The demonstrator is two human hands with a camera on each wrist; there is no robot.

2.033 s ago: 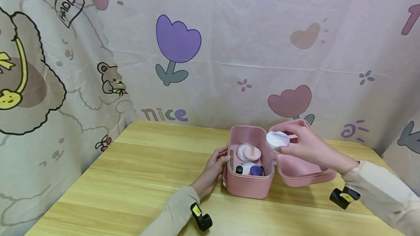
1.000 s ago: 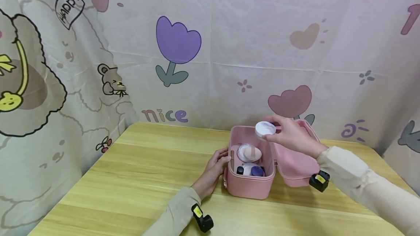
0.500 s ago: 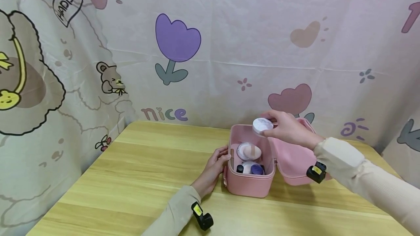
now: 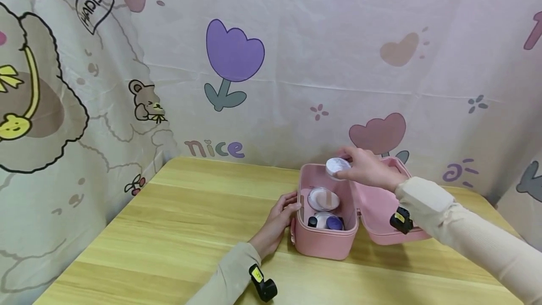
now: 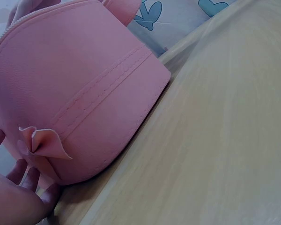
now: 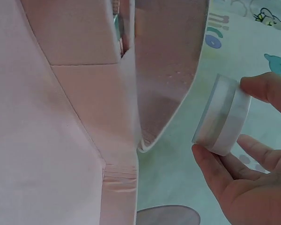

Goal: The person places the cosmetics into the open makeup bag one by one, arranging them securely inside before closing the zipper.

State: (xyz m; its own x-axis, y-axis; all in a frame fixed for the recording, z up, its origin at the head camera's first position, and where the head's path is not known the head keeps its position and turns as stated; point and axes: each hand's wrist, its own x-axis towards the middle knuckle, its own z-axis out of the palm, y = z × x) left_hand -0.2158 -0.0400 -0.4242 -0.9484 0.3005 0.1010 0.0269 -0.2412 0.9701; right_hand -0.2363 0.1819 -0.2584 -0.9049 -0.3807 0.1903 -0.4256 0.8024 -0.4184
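My right hand [image 4: 366,168] pinches a small round white cosmetic jar [image 4: 337,165] between thumb and fingers, above the far end of a pink makeup case [image 4: 325,247]. Up close in the right wrist view, the jar [image 6: 222,115] shows a pale translucent side and is tilted. My left hand [image 4: 274,224] rests against the case's left side, fingertips beside a pink bow [image 5: 47,143]. Inside the case lie a round compact with a pale puff [image 4: 327,198], a blue-purple round lid [image 4: 334,223] and a black cap [image 4: 312,221].
The case's lid [image 4: 383,211] hangs open to the right, joined at a hinge. A wooden table [image 4: 190,211] carries the case near its back right. Behind stands a printed curtain [image 4: 296,51] with tulips and bears.
My right hand has carried the white jar left, from over the open lid to over the far end of the case. The left hand has kept its place against the case.
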